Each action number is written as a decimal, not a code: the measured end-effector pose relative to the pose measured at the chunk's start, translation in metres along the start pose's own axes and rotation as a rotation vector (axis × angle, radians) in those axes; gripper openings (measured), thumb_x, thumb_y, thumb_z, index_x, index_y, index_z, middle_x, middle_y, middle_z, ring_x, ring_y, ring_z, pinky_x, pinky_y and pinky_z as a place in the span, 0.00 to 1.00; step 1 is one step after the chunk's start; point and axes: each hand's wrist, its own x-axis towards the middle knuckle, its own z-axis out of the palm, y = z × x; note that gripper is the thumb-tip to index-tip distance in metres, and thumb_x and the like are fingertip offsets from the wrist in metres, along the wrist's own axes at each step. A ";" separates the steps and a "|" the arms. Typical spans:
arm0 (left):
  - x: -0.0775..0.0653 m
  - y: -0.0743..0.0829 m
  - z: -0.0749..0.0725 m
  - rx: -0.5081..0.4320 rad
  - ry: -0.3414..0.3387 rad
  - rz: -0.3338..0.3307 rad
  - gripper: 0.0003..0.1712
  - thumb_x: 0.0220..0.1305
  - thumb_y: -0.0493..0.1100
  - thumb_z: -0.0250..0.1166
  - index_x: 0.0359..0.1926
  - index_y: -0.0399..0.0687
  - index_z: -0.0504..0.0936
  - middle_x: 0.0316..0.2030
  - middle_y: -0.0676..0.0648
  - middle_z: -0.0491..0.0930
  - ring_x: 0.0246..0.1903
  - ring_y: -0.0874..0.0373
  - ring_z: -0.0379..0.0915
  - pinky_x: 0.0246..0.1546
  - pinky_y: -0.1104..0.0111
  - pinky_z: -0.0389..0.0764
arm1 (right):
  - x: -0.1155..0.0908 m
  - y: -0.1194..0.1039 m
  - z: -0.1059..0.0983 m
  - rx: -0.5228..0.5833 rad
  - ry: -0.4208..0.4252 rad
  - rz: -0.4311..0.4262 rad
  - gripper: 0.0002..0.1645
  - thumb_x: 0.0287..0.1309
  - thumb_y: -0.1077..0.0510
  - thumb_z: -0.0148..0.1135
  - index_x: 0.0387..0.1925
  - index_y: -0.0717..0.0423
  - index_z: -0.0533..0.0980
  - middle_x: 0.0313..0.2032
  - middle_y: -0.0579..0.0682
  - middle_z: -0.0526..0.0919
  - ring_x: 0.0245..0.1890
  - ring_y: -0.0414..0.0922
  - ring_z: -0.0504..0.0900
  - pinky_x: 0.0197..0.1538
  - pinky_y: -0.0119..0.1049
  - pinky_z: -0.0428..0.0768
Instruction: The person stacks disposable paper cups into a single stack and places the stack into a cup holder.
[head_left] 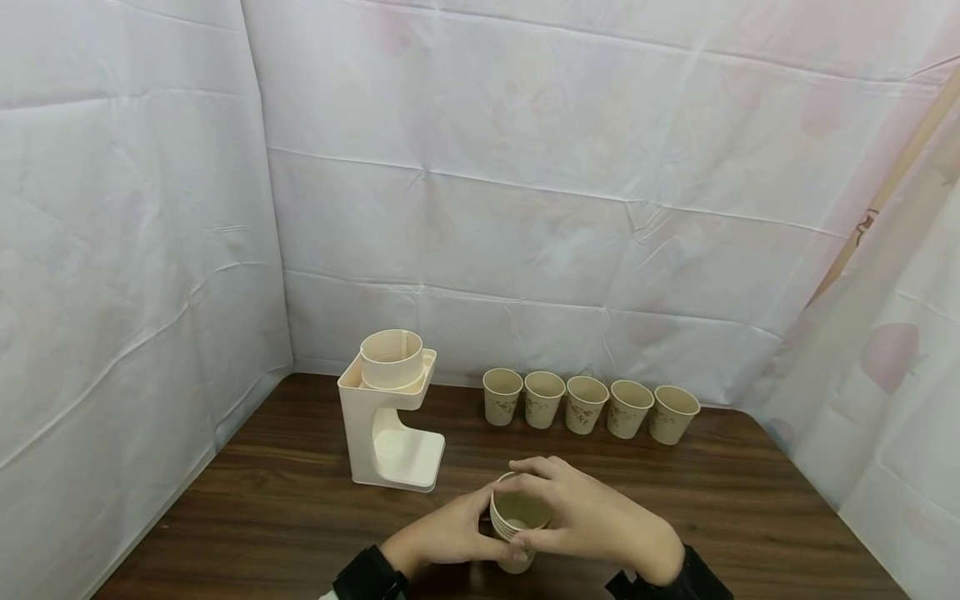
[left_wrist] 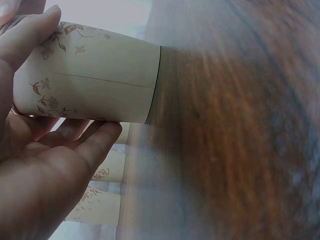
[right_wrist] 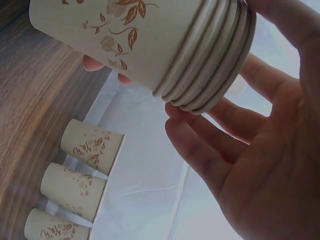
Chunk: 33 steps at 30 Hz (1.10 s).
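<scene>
A nested stack of cream paper cups (head_left: 522, 510) with brown floral print is between my hands near the table's front edge. My left hand (head_left: 452, 531) grips the side of the stack, thumb on one side and fingers on the other. From the right, my right hand (head_left: 588, 517) arches over the stack, its thumb and fingertips at the rims. Several stacked rims (right_wrist: 210, 55) show in the right wrist view. The base of the stack (left_wrist: 152, 85) is close to the table in the left wrist view; whether they touch I cannot tell.
Several single paper cups (head_left: 587, 404) stand upright in a row at the back of the brown wooden table (head_left: 247, 517). Left of them is a cream cup-holder stand (head_left: 367, 433) with a round ring (head_left: 392, 360) on top. White cloth (head_left: 480, 208) hangs behind.
</scene>
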 end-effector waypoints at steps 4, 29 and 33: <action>0.000 0.000 0.000 -0.015 -0.001 -0.001 0.44 0.55 0.56 0.67 0.68 0.70 0.52 0.57 0.56 0.72 0.54 0.61 0.67 0.54 0.62 0.72 | -0.005 0.001 -0.003 0.012 -0.006 0.028 0.29 0.57 0.36 0.57 0.60 0.35 0.68 0.61 0.44 0.68 0.56 0.40 0.68 0.48 0.42 0.79; 0.002 0.000 0.003 0.002 0.055 0.005 0.42 0.51 0.56 0.70 0.65 0.67 0.58 0.54 0.54 0.74 0.54 0.60 0.67 0.56 0.58 0.70 | -0.053 0.046 -0.032 -0.108 0.183 0.197 0.27 0.57 0.43 0.62 0.58 0.35 0.68 0.55 0.38 0.71 0.55 0.38 0.69 0.49 0.46 0.78; 0.002 0.000 0.003 0.000 0.052 -0.007 0.43 0.51 0.56 0.70 0.65 0.68 0.58 0.54 0.54 0.74 0.54 0.60 0.67 0.56 0.59 0.70 | -0.063 0.061 -0.035 -0.143 0.228 0.198 0.27 0.54 0.49 0.66 0.57 0.41 0.71 0.53 0.42 0.74 0.53 0.41 0.70 0.49 0.48 0.77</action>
